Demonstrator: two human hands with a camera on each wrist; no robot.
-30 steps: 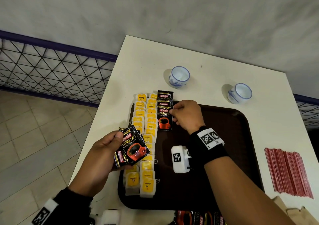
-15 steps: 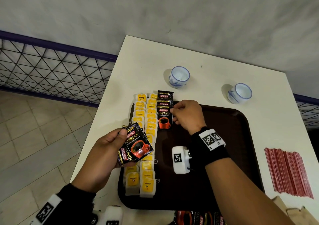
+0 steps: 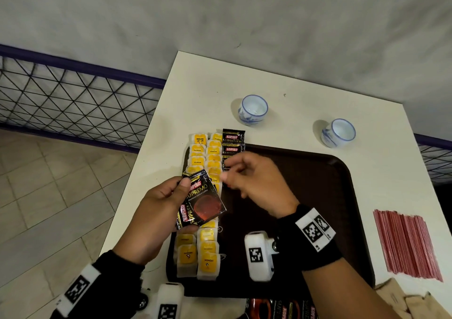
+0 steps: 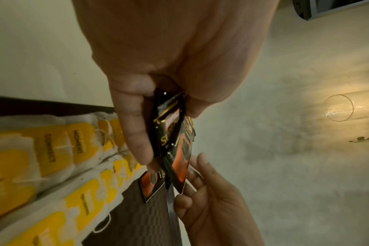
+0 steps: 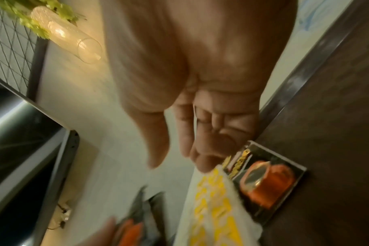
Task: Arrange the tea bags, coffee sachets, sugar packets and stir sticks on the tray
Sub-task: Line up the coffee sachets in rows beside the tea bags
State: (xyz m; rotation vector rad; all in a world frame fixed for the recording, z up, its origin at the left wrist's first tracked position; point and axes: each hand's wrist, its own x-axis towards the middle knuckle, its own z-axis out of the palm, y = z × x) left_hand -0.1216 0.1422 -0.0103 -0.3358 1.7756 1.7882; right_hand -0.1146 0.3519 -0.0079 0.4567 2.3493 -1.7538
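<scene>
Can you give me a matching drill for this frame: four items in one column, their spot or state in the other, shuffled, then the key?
Items
1. tea bags
2. stir sticks
3. coffee sachets
4. cups

Places or states
A. held in the left hand
B. loose pile on the table, right of the tray
C. two rows along the tray's left side
D. standing on the table beyond the tray

Pairs: 1-C, 2-B, 3-A, 4-D
</scene>
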